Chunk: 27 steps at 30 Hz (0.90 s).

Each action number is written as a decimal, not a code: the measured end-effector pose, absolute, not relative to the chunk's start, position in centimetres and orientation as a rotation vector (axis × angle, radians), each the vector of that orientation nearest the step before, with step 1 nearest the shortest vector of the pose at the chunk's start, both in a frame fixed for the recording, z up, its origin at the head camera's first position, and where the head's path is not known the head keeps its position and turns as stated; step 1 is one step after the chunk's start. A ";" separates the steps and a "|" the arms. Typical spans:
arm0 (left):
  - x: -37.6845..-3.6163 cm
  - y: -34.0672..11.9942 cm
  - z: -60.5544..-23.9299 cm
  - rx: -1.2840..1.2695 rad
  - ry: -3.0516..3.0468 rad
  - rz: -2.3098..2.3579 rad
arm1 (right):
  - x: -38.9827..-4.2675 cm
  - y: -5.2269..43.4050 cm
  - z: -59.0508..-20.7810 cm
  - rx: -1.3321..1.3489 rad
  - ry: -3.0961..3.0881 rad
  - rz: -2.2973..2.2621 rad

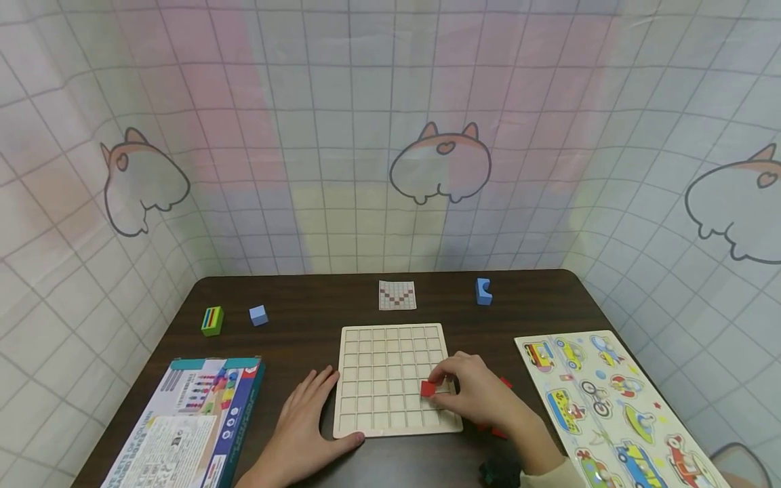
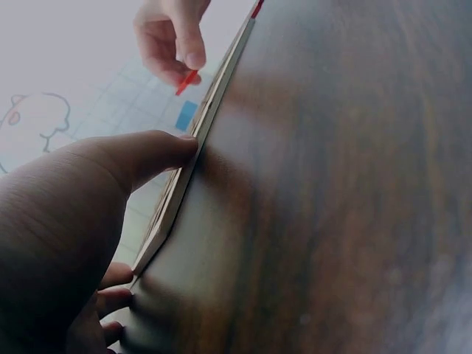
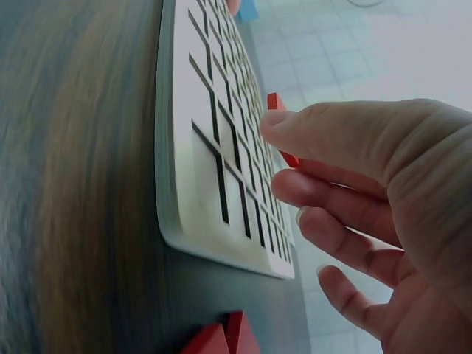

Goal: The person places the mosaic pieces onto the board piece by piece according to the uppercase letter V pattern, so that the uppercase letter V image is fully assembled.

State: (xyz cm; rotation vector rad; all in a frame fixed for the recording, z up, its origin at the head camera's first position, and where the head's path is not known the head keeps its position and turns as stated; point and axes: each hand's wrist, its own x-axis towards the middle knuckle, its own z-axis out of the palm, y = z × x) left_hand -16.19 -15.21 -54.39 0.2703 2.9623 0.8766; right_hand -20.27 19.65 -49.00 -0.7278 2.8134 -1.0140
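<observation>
A pale wooden grid board [image 1: 390, 379] with square cells lies on the dark table. My right hand [image 1: 472, 386] pinches a red square tile [image 1: 428, 388] between thumb and fingers over the board's right part. In the right wrist view the tile [image 3: 283, 131] is tilted and looks raised off the grid. My left hand [image 1: 305, 420] rests at the board's left side, fingers spread; its thumb [image 2: 166, 151] touches the near edge and its fingers lie along the left edge. More red tiles [image 3: 225, 338] lie beside the board, partly hidden by the right arm in the head view.
A small pattern card [image 1: 397, 295] lies behind the board. Blue blocks [image 1: 483, 291] [image 1: 259, 315] and a green block with coloured stripes [image 1: 212, 321] sit farther back. A printed box [image 1: 183, 420] is at left, a vehicle picture board [image 1: 610, 407] at right. A black object [image 1: 499, 472] lies near the right forearm.
</observation>
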 end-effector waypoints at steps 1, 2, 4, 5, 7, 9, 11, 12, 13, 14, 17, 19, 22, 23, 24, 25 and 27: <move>-16.2 -15.2 -54.4 0.270 2.965 0.874 | -20.2 19.5 -49.0 -0.733 2.815 -1.017; -16.2 -15.2 -54.4 0.269 2.964 0.871 | -20.2 19.3 -48.9 -0.737 2.817 -1.021; -16.2 -15.2 -54.4 0.267 2.966 0.868 | -20.1 19.0 -48.9 -0.738 2.825 -1.013; -16.2 -15.2 -54.4 0.265 2.966 0.869 | -20.1 18.9 -48.9 -0.742 2.829 -1.009; -16.2 -15.2 -54.4 0.261 2.964 0.868 | -20.1 18.5 -49.0 -0.754 2.843 -0.996; -16.2 -15.1 -54.4 0.257 2.961 0.869 | -20.0 18.2 -49.0 -0.767 2.847 -0.998; -16.2 -15.1 -54.4 0.255 2.962 0.867 | -20.0 18.0 -49.1 -0.787 2.843 -1.015; -16.1 -15.1 -54.4 0.256 2.961 0.868 | -20.0 17.8 -49.1 -0.796 2.837 -1.029; -16.1 -15.1 -54.4 0.255 2.961 0.868 | -20.0 17.7 -49.1 -0.801 2.831 -1.037; -16.1 -15.1 -54.4 0.255 2.960 0.870 | -20.0 17.5 -49.2 -0.811 2.825 -1.044; -16.1 -15.1 -54.4 0.256 2.958 0.874 | -20.0 17.0 -49.4 -0.856 2.824 -1.028; -16.1 -15.1 -54.3 0.259 2.959 0.873 | -20.0 16.6 -49.6 -0.897 2.834 -1.004; -16.1 -15.1 -54.3 0.261 2.956 0.868 | -20.0 16.0 -49.8 -0.946 2.848 -0.979; -16.1 -15.1 -54.3 0.261 2.955 0.866 | -20.0 15.9 -49.9 -0.951 2.850 -0.975; -16.1 -15.1 -54.3 0.260 2.956 0.864 | -20.0 15.7 -50.0 -0.952 2.850 -0.976; -16.1 -15.1 -54.3 0.259 2.954 0.862 | -20.0 15.6 -50.1 -0.950 2.853 -0.974; -16.1 -15.1 -54.3 0.256 2.956 0.858 | -20.0 15.3 -50.3 -0.939 2.858 -0.964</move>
